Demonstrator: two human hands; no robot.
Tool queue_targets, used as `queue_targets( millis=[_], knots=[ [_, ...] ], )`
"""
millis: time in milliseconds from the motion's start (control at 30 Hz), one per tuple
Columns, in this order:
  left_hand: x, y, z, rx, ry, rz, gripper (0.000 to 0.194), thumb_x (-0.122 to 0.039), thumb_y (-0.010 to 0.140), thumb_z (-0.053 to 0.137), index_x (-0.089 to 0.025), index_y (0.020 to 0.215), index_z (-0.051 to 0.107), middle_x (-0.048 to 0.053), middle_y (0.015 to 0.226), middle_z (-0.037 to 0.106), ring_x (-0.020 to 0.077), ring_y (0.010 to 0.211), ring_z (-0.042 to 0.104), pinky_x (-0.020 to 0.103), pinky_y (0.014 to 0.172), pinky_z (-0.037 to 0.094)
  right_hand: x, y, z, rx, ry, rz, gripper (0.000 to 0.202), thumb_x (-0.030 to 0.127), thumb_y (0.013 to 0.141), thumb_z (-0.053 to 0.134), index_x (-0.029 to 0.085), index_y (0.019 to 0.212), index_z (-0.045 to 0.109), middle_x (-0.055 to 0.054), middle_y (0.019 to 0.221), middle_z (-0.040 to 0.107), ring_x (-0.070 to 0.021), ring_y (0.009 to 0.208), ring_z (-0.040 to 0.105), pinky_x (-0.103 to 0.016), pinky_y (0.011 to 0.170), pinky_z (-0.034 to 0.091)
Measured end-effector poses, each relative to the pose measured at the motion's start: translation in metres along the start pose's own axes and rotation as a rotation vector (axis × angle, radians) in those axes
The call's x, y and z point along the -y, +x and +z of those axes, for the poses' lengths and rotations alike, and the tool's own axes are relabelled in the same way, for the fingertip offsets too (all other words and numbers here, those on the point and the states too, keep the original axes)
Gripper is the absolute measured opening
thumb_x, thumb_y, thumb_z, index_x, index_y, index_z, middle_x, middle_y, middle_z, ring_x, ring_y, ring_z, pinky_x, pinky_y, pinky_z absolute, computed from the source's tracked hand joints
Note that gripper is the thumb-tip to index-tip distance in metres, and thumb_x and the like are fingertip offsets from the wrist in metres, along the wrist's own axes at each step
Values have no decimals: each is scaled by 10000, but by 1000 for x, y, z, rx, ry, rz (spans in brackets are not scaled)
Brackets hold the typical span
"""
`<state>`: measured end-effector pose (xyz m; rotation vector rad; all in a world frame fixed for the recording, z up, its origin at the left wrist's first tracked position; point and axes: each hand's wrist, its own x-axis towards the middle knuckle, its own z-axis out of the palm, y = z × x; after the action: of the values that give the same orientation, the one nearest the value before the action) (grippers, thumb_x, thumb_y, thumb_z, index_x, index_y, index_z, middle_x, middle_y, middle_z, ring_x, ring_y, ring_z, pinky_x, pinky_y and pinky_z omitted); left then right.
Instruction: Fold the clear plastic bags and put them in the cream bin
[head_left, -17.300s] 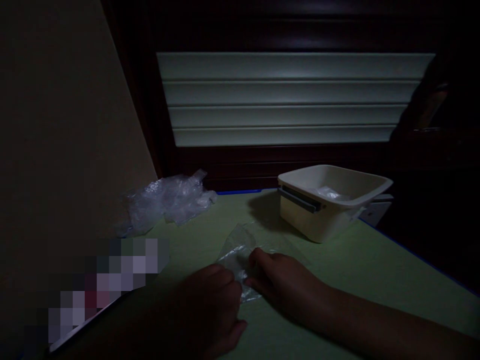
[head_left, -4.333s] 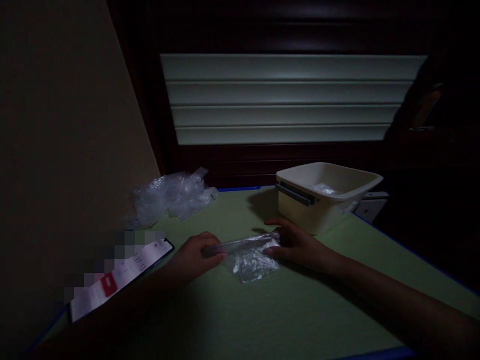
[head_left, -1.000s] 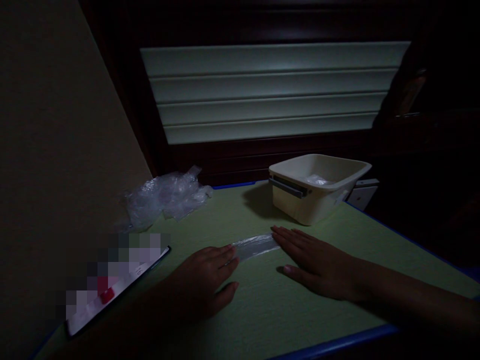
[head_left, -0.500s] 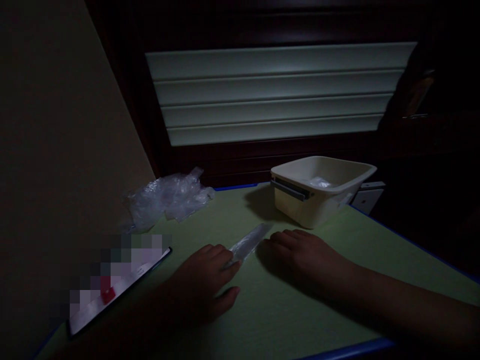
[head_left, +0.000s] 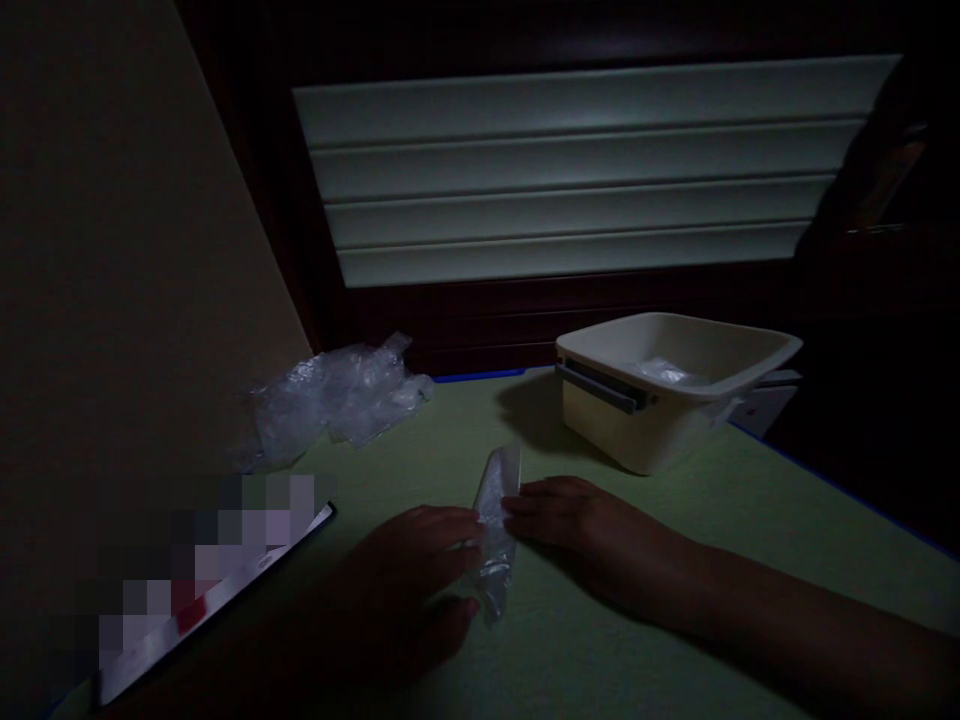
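Observation:
A folded clear plastic bag point(head_left: 496, 560) stands as a narrow strip on the table between my two hands. My left hand point(head_left: 420, 570) has its fingers stretched out to the strip's left edge, with the thumb apart below them. From the other side my right hand point(head_left: 574, 515) has its fingertips closed on the strip's right edge; its thumb is hidden. Behind it is a cream plastic bin point(head_left: 600, 425) with a grey handle, and some clear plastic lies inside. The light is dim and the left wrist fades into shadow.
A crumpled heap of clear plastic bags point(head_left: 337, 400) lies at the table's back left. A tablet or phone point(head_left: 225, 600) with a partly blurred screen rests at the left edge. A wall and a slatted white panel point(head_left: 570, 170) border the green table point(head_left: 660, 640).
The plastic strip has turned from slanting to nearly straight away from me. My right hand has come to its edge, and my left fingers have slid along its side. The view has shifted slightly.

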<state>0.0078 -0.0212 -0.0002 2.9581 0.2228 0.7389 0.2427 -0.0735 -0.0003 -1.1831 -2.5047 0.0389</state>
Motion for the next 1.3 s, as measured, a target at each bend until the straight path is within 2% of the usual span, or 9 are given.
queue_targets(
  millis=[67, 167, 300, 467, 667, 767, 833, 1000, 1300],
  knots=[
    [3, -2, 1, -23, -56, -21, 386, -175, 816, 489, -218, 1183, 379, 80, 1156, 532, 207, 1102, 473, 345, 918, 409, 3, -1, -3, -35, -54, 4, 274, 101, 848, 486, 181, 1080, 608, -89, 1157, 605, -215, 1026, 555, -380, 868, 432],
    [3, 0, -2, 45, -149, -30, 353, -209, 824, 500, -229, 1167, 419, 78, 1144, 512, 213, 1067, 482, 363, 895, 416, 9, -1, -6, -87, -94, -43, 224, 141, 857, 497, 156, 1044, 619, -101, 1075, 636, -214, 933, 581, -374, 804, 459],
    [1, 4, -7, 120, -212, -33, 384, -217, 825, 488, -224, 1201, 409, 85, 1164, 499, 227, 1060, 478, 395, 900, 407, 11, -2, -6, -54, -75, -111, 208, 120, 837, 525, 144, 1019, 623, -93, 1030, 656, -203, 914, 597, -348, 817, 465],
    [3, 3, -1, 28, -155, -13, 374, -119, 822, 451, -190, 1187, 422, 95, 1139, 540, 204, 1058, 497, 366, 907, 421, 9, -2, -2, 18, -43, -80, 174, 101, 829, 528, 159, 943, 645, -80, 1022, 664, -184, 909, 617, -301, 815, 472],
    [7, 9, 8, 25, -131, -141, 226, -93, 828, 403, -170, 969, 562, 62, 998, 612, 170, 932, 555, 315, 833, 459, 8, 2, -3, 35, -83, -60, 152, 100, 813, 544, 142, 919, 644, -74, 894, 679, -186, 790, 622, -305, 725, 470],
    [7, 10, 10, 25, -151, -195, 232, -97, 802, 431, -165, 968, 579, 63, 978, 617, 175, 909, 562, 316, 817, 464, 7, 5, -1, 35, -88, -16, 121, 89, 808, 533, 138, 848, 637, -67, 788, 665, -185, 710, 601, -309, 686, 452],
    [7, 10, 11, 2, -177, -245, 247, -99, 785, 462, -166, 992, 580, 60, 966, 623, 172, 892, 568, 310, 804, 468, 6, 6, 1, 4, -2, 56, 144, 68, 806, 500, 139, 818, 624, -61, 755, 649, -176, 700, 586, -294, 678, 443],
    [12, 11, 16, -65, -207, -281, 181, -149, 778, 527, -175, 935, 613, 41, 879, 653, 159, 819, 589, 287, 749, 471, 7, 7, 3, -97, 278, 218, 183, 90, 835, 421, 141, 832, 597, -71, 785, 634, -162, 726, 563, -272, 673, 436],
    [16, 13, 15, -98, -179, -211, 115, -136, 800, 518, -166, 812, 629, 27, 775, 648, 148, 753, 565, 268, 697, 443, 17, 6, 2, -109, 317, 181, 299, 68, 705, 558, 148, 992, 591, -77, 902, 630, -200, 842, 548, -339, 783, 420]
  ],
)
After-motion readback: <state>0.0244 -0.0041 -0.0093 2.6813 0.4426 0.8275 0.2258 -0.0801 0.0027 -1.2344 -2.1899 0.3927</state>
